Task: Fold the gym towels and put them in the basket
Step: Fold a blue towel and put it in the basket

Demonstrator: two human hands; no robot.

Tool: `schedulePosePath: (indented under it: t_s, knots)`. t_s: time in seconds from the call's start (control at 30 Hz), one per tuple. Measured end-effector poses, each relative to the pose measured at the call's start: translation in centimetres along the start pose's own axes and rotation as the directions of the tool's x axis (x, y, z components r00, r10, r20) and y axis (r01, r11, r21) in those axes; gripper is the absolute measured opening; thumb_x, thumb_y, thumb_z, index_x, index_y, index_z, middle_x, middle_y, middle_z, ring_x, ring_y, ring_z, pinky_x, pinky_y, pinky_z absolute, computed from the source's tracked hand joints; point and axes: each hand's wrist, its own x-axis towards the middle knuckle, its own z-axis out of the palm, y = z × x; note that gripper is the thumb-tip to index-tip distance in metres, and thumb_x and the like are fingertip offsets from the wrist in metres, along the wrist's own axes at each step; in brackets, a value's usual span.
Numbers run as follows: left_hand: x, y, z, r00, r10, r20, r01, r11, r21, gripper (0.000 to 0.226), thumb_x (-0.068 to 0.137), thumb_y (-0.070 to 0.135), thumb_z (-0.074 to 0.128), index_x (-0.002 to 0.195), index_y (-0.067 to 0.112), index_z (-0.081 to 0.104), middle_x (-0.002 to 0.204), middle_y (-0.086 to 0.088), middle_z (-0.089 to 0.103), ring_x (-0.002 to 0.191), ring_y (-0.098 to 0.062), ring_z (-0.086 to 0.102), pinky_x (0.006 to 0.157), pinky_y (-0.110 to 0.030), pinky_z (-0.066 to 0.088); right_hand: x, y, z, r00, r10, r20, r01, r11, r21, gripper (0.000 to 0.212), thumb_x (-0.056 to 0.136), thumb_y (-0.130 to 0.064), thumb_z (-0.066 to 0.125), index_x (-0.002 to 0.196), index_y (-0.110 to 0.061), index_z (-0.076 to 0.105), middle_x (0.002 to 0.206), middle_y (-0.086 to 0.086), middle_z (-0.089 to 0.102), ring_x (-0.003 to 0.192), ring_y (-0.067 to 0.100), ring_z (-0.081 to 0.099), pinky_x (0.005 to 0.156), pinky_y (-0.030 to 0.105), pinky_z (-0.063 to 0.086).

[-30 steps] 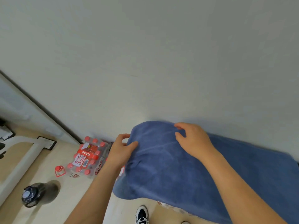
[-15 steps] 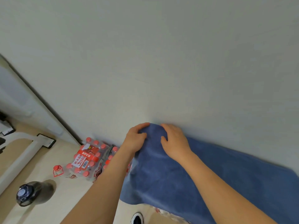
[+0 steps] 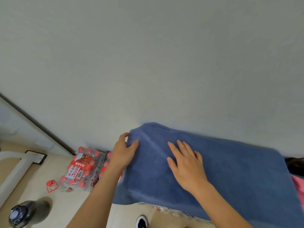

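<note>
A blue towel (image 3: pixel 230 170) lies spread over a raised surface against the pale wall, its near edge hanging down. My left hand (image 3: pixel 123 153) pinches the towel's left edge near the far corner, thumb on top and fingers behind the cloth. Flat on the towel, a little to the right, rests my right hand (image 3: pixel 185 165) with its fingers spread. No basket is in view.
A shrink-wrapped pack of red-capped water bottles (image 3: pixel 80 170) sits on the floor by the wall, a loose bottle (image 3: pixel 54 186) beside it. A dark flask (image 3: pixel 24 213) stands lower left. Pink cloth (image 3: pixel 299 186) shows at the right edge. A shoe (image 3: pixel 141 222) is below.
Both hands were bunched together at the towel's far corner; now the right hand has slid right and lies flat, while the left has shifted to the left edge.
</note>
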Motion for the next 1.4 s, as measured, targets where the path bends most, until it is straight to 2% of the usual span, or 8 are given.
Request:
schedulePosePath:
  t_s: [0.2, 0.4, 0.63, 0.77, 0.97, 1.1, 1.27, 1.4]
  knots:
    - [-3.5, -3.4, -1.3, 0.992, 0.112, -0.059, -0.114, 0.993, -0.032, 0.020, 0.091, 0.031, 0.060, 0.109, 0.040, 0.057, 0.090, 0.001, 0.066, 0.085, -0.014, 0.064, 0.075, -0.027, 0.052, -0.3, 1.0, 2.1, 0.999, -0.006, -0.041, 0.001, 0.993, -0.119, 0.069, 0.086, -0.057, -0.005, 0.151, -0.038, 0.009, 0.159, 0.000, 0.022, 0.147, 0.017, 0.014, 0.115, 0.044, 0.007]
    - [-2.9, -3.8, -0.7, 0.959, 0.164, -0.231, -0.097, 0.956, 0.275, 0.033, 0.090, 0.011, 0.050, 0.116, 0.027, 0.064, 0.120, -0.003, 0.064, 0.107, -0.021, 0.057, 0.096, -0.036, 0.045, -0.7, 1.2, 1.4, 0.999, 0.011, -0.035, -0.012, 0.999, -0.032, 0.074, 0.079, -0.059, -0.012, 0.150, -0.041, -0.001, 0.162, -0.003, 0.004, 0.148, 0.014, -0.003, 0.116, 0.044, 0.004]
    - [-8.3, 1.8, 8.2, 0.801, 0.595, -0.063, -0.510, 0.734, 0.449, 0.036, 0.080, 0.001, 0.052, 0.104, 0.022, 0.069, 0.114, 0.006, 0.060, 0.102, -0.013, 0.052, 0.083, -0.021, 0.039, -8.3, 9.9, 0.3, 0.941, 0.279, -0.194, -0.221, 0.936, 0.275, 0.054, 0.097, -0.045, 0.039, 0.148, -0.038, 0.023, 0.159, -0.009, 0.017, 0.146, 0.009, 0.012, 0.111, 0.041, 0.021]
    - [-12.4, 3.1, 17.7, 0.638, 0.717, 0.281, -0.746, 0.486, 0.456, 0.025, 0.076, 0.014, 0.051, 0.086, 0.024, 0.070, 0.100, 0.007, 0.064, 0.092, -0.018, 0.061, 0.077, -0.033, 0.053, -12.7, 17.9, 0.2, 0.821, 0.534, -0.203, -0.445, 0.820, 0.360, 0.053, 0.093, -0.040, 0.050, 0.143, -0.030, 0.036, 0.154, -0.003, 0.031, 0.143, 0.017, 0.023, 0.106, 0.048, 0.031]
    - [-17.5, 4.3, 28.7, 0.558, 0.668, 0.491, -0.816, 0.337, 0.469, 0.026, 0.083, 0.034, 0.045, 0.101, 0.028, 0.063, 0.120, -0.002, 0.058, 0.109, -0.023, 0.057, 0.083, -0.033, 0.053, -17.9, 28.1, 0.5, 0.705, 0.699, -0.122, -0.520, 0.626, 0.581, 0.057, 0.090, -0.030, 0.058, 0.142, -0.016, 0.038, 0.142, 0.009, 0.045, 0.129, 0.030, 0.042, 0.101, 0.047, 0.039]
    - [-18.7, 6.1, 32.8, 0.541, 0.636, 0.550, -0.816, 0.239, 0.526, 0.033, 0.080, 0.036, 0.051, 0.110, 0.026, 0.061, 0.126, -0.006, 0.058, 0.116, -0.024, 0.055, 0.092, -0.040, 0.051, -18.8, 31.3, 0.5, 0.736, 0.664, 0.133, -0.430, 0.307, 0.849, 0.030, 0.094, -0.025, 0.058, 0.123, -0.018, 0.055, 0.106, 0.001, 0.064, 0.104, 0.023, 0.059, 0.086, 0.037, 0.047]
    - [-20.3, 7.1, 36.6, 0.578, 0.616, 0.536, -0.782, 0.231, 0.578, 0.027, 0.068, 0.021, 0.070, 0.094, 0.025, 0.068, 0.116, -0.005, 0.063, 0.105, -0.025, 0.061, 0.081, -0.042, 0.053, -19.7, 32.5, 0.4, 0.805, 0.546, 0.232, -0.362, 0.143, 0.921, 0.013, 0.092, -0.019, 0.061, 0.086, -0.008, 0.061, 0.072, 0.004, 0.064, 0.064, 0.011, 0.060, 0.057, 0.025, 0.047]
    - [-23.1, 6.6, 38.4, 0.548, 0.634, 0.546, -0.813, 0.250, 0.526, 0.026, 0.069, 0.022, 0.043, 0.086, 0.032, 0.060, 0.086, 0.010, 0.051, 0.075, -0.015, 0.053, 0.058, -0.028, 0.032, -19.8, 32.6, 0.8, 0.828, 0.482, 0.287, -0.332, 0.008, 0.943, 0.008, 0.091, -0.014, 0.062, 0.091, -0.006, 0.063, 0.083, 0.010, 0.072, 0.078, 0.018, 0.067, 0.073, 0.035, 0.053]
